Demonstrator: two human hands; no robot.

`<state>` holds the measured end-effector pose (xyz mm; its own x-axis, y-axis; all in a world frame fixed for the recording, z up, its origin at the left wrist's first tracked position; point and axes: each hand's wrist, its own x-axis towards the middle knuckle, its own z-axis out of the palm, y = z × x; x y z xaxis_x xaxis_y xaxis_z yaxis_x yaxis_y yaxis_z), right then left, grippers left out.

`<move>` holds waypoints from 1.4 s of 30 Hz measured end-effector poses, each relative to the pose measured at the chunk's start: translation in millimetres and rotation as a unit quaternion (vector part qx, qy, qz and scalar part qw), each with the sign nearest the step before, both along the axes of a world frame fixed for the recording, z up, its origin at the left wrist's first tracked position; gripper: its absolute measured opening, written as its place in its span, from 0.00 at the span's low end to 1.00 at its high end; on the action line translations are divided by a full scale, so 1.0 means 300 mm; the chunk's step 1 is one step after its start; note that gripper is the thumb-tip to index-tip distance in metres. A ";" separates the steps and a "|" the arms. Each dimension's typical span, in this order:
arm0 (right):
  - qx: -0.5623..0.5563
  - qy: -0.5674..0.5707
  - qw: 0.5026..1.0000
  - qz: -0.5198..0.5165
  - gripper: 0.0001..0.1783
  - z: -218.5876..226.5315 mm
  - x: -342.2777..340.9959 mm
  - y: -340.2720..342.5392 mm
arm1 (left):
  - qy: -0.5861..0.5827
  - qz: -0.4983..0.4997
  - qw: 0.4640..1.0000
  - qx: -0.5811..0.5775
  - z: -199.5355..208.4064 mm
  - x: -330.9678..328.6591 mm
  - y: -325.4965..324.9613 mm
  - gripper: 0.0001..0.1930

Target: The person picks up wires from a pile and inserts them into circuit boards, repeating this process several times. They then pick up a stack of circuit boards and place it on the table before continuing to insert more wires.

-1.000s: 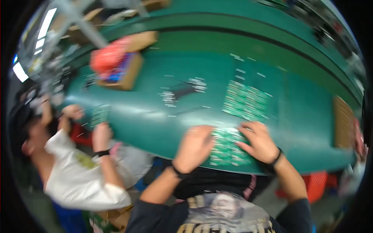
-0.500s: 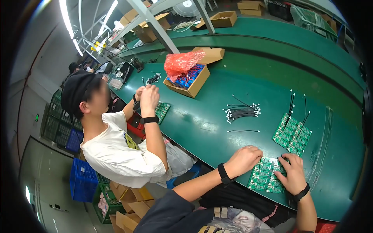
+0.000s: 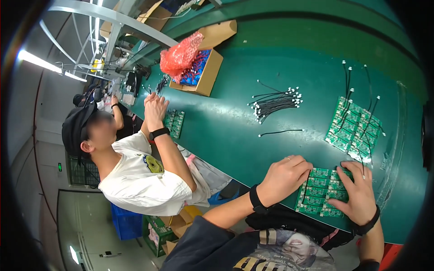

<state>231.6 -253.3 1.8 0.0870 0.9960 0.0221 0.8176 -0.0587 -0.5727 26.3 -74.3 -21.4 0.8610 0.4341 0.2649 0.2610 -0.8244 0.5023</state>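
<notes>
Left hand (image 3: 288, 178) curls at the circuit board (image 3: 316, 191), grip unclear; right hand (image 3: 358, 195) spreads wide over its right side

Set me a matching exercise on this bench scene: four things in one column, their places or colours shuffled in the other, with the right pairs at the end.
Things
1. Bubble wrap
2. Wearer's left hand
3. Wearer's right hand
4. Cable pile

Places, colours, states
A. Black with white ends, heaped on the green table
B. Thumb and fingers spread over the right side of the near circuit-board panel
C. Red, at the open cardboard box
D. Fingers at that panel's upper left corner

Right pairs
1-C, 2-D, 3-B, 4-A
</notes>
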 end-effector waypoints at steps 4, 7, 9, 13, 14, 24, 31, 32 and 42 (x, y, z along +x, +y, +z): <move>-0.043 -0.001 0.999 0.023 0.49 0.019 -0.004 0.024 | -0.005 0.031 0.995 -0.091 -0.005 -0.004 0.009 0.08; -0.075 -0.027 0.994 0.069 0.60 0.028 0.009 0.010 | -0.020 0.015 0.993 -0.118 0.003 0.013 0.014 0.08; -0.082 -0.017 0.993 0.079 0.60 0.028 0.016 0.009 | -0.012 0.022 0.992 -0.125 0.015 0.009 0.007 0.08; -0.084 -0.023 0.992 0.094 0.60 0.011 -0.006 -0.022 | -0.018 0.033 0.990 -0.137 0.020 -0.007 -0.016 0.08; -0.081 -0.028 0.991 0.101 0.59 -0.004 -0.010 -0.039 | -0.021 0.043 0.988 -0.147 0.014 -0.009 -0.030 0.08; -0.065 -0.038 0.991 0.108 0.58 -0.030 0.004 -0.022 | -0.027 0.069 0.982 -0.175 0.019 -0.029 -0.048 0.06; -0.037 -0.042 0.991 0.124 0.57 -0.041 0.012 0.005 | -0.011 0.083 0.981 -0.173 0.032 -0.045 -0.048 0.06; -0.033 -0.047 0.990 0.130 0.57 -0.040 0.009 -0.011 | -0.005 0.086 0.980 -0.178 0.035 -0.054 -0.059 0.07; -0.048 -0.042 0.990 0.129 0.58 -0.047 -0.017 -0.014 | -0.009 0.031 0.979 -0.203 0.051 -0.100 -0.008 0.06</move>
<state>226.6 -257.4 -12.3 -0.1692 0.9825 -0.0778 0.8566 0.1076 -0.5046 -3.7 -76.6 -6.2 0.8266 0.5579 0.0740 0.2928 -0.5386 0.7901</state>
